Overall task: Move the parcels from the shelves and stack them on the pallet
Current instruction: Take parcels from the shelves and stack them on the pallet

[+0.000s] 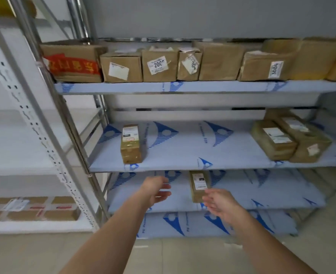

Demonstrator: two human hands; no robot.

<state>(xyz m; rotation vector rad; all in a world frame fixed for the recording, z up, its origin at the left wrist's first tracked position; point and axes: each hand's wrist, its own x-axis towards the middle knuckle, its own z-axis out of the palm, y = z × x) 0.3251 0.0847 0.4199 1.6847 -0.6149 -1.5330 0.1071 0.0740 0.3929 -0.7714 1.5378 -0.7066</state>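
Observation:
A small brown parcel [198,185] with a white label lies on the third shelf [262,196] of a metal rack. My right hand [220,203] is stretched out just right of its near end, fingers relaxed, holding nothing. My left hand [156,189] reaches in to the parcel's left, also open and empty. One shelf up, another small brown parcel [131,144] lies near the left end, and two larger parcels [289,139] sit at the right. The top shelf [183,87] holds a row of several cardboard boxes [159,65]. No pallet is in view.
A white perforated rack upright [32,123] stands to the left, with a taped cardboard box [30,208] low on that neighbouring unit. The metal rack's slanted post [74,125] runs beside my left arm. Pale floor tiles [183,254] lie below.

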